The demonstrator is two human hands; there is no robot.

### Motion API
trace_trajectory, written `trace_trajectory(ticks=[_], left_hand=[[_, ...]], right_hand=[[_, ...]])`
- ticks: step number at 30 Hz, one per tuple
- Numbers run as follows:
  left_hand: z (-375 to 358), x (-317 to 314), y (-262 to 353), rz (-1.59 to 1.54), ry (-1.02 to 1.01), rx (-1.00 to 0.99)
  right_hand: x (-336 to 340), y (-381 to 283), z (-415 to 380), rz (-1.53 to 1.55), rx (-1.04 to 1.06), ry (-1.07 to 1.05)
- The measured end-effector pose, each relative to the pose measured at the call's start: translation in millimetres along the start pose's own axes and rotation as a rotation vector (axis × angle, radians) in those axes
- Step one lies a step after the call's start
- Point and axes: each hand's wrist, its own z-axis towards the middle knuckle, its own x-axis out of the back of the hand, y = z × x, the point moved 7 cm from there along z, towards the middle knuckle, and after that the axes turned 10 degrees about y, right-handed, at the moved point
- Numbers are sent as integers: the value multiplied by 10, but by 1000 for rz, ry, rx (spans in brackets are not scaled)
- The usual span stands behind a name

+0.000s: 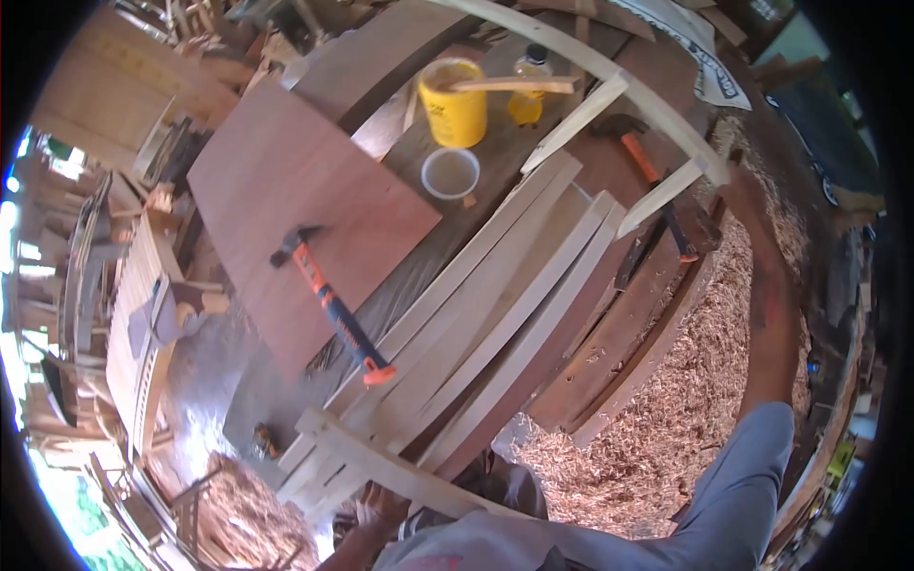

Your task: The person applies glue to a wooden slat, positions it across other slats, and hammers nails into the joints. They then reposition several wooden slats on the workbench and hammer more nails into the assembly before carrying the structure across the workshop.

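Observation:
My right hand, at the upper right, is closed on the end of a pale curved wooden rail. Two short pale pieces stick out from that rail towards the long boards. At the bottom, my left hand has its fingers curled against the underside of a second pale rail, partly hidden by it. Between the rails run several long pale slats, their near ends meeting the lower rail. A claw hammer with an orange and dark handle lies left of the slats. Another hammer lies under the upper rail.
A reddish plywood sheet covers part of the bench. Beyond stand a yellow tub with a stick across it, a clear plastic cup and a yellow bottle. Wood shavings cover the floor at right. Stacked timber fills the left.

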Motion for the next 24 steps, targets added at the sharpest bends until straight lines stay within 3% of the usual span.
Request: trace_trajectory(ticks=[4,8,10,14,16,20,24], left_hand=[[-10,-10,-14,8,43,-2],[90,99,103,76,147,-47],[116,93,111,60,129,-25],[185,65,74,124,91,19],[201,63,45,98,109,45],[243,126,93,59,86,121],[209,121,-33,85,59,56]], right_hand=[[739,75,205,-261,215,181],[1902,-101,100,-245,245,350],[2421,-30,8,-78,198,452],[3423,57,-391,-57,97,503],[3982,50,-671,-154,264,652],[4829,284,-1130,-124,165,681],[5407,286,-1797,-103,215,764]])
